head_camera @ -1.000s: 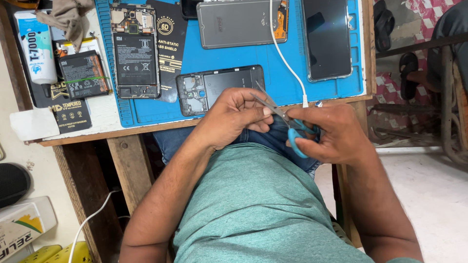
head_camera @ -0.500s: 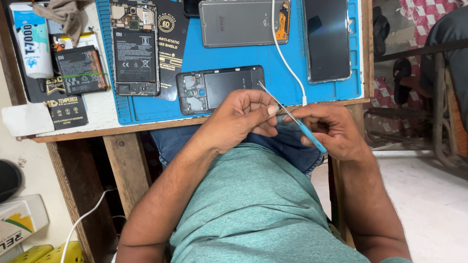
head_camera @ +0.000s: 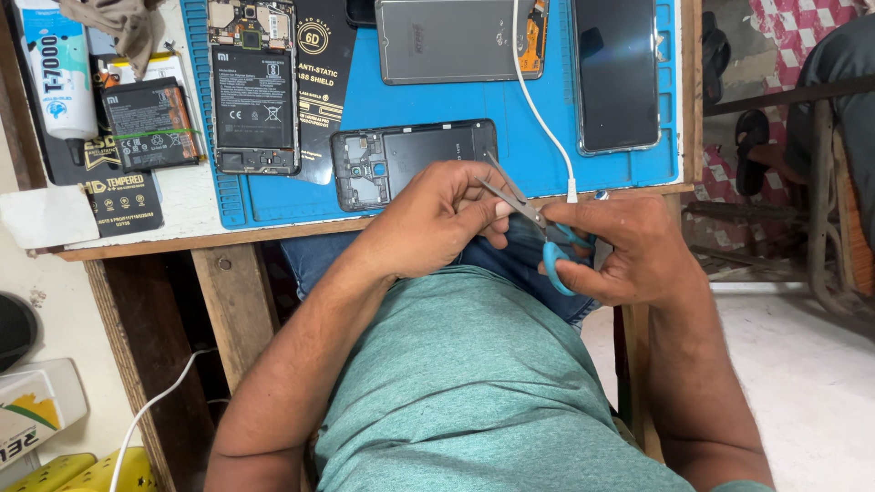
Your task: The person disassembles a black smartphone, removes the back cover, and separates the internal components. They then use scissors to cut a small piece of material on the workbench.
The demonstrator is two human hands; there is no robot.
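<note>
while the person sits at the edge of the wooden table (head_camera: 182, 239), both hands meet just below its front edge, over the lap. the right hand (head_camera: 638, 251) has its fingers through the blue loops of a small pair of scissors (head_camera: 533, 219), closed around the handles. the left hand (head_camera: 428, 219) is curled, its fingertips pinched together right at the blades; it may be holding something tiny there, but the view is too coarse to tell what.

the scissors lie between the two hands. their long axis runs on a slant, from the handles in the right hand, low and to the right, up to the metal tips that point up-left past the left fingertips toward the table. the blades look slightly parted near the tips. the right hand carries the tool; the left only meets its blade end.

just beyond the left hand, on the blue work mat (head_camera: 437, 100), lies a dark phone frame (head_camera: 415, 162) with its back open. a white cable (head_camera: 538, 109) runs down the mat and ends just above the right hand. further up-left of the left hand lie an opened phone showing its battery (head_camera: 253, 87) and a loose battery (head_camera: 150, 123).
</note>
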